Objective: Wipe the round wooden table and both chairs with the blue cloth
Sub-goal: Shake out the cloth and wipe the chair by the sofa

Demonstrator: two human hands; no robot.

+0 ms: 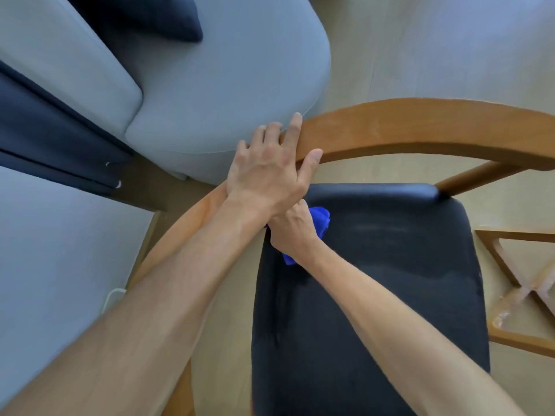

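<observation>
A wooden chair with a curved backrest rail [420,127] and a black padded seat [375,280] fills the middle and right. My left hand [270,163] grips the rail at its left bend, fingers over the top and thumb on the inner side. Under my left wrist, my right hand [289,229] holds the bunched blue cloth [320,219] against the seat's far left corner. Part of the cloth is hidden by the hand. The round table is not in view.
A grey sofa [210,85] with a dark cushion [156,16] stands close behind the chair. Dark curtain fabric [45,130] hangs at left. A wooden cross-braced frame [516,283] sits on the pale floor at the right edge.
</observation>
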